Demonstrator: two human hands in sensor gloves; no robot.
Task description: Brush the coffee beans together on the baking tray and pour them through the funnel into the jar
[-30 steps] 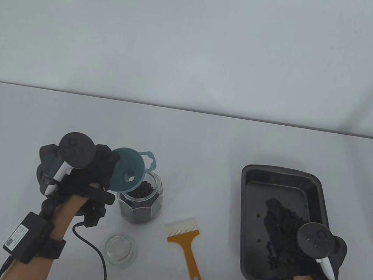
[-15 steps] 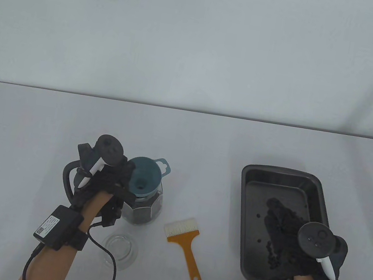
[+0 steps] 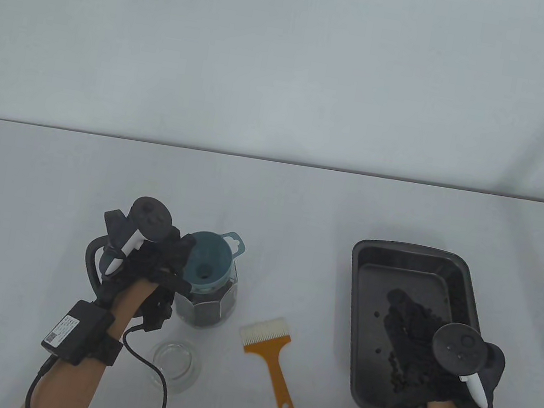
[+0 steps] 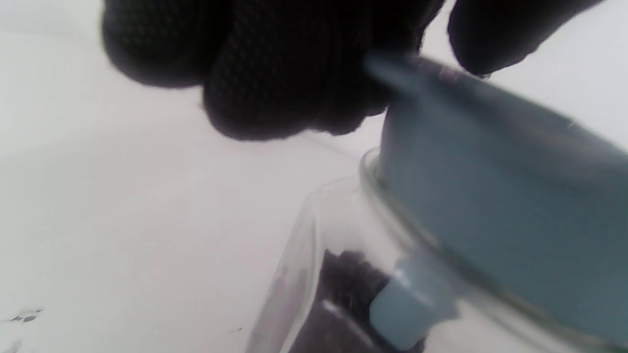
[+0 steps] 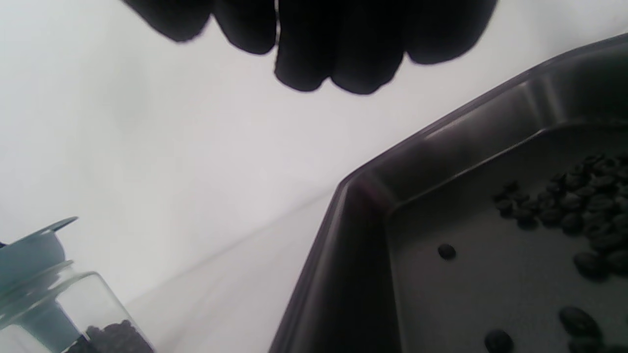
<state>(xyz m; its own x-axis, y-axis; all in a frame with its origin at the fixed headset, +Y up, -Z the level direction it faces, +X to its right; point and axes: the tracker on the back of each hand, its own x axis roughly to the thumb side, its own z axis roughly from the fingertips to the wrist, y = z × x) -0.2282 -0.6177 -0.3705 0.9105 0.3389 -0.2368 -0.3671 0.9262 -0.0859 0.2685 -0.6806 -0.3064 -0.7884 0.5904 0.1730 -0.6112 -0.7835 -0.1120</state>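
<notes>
- Glass lid (image 3: 174,360) is seen lying flat nearest the table's front edge, set aside so that the jar mouth is free for filling.
- An orange-handled brush (image 3: 270,357) is left flat between jar and tray, held by neither hand; the sweeping of the beans is judged not yet begun.
- The right hand (image 3: 422,349) is held over the near part of the baking tray (image 3: 411,254), its fingers (image 5: 338,54) loosely curled with nothing between them, probably ready to steady or lift the tray.
- The left hand (image 3: 154,263) is closed on the rim of the teal funnel (image 3: 209,262), which is seated in the mouth of the jar (image 3: 206,307), so that the spout is kept centred for pouring.
- Coffee beans (image 5: 574,211) are scattered in the tray, with 2 or 3 strays apart from the main patch; another dark layer already lies in the jar.
- From the table view the pinch is hidden under the tracker; in the left wrist view the gloved fingers (image 4: 274,83) are shown clamped on the funnel's edge, with the spout below the glass rim.
- In the right wrist view single beans are made out, which from above merge with the dark glove.
</notes>
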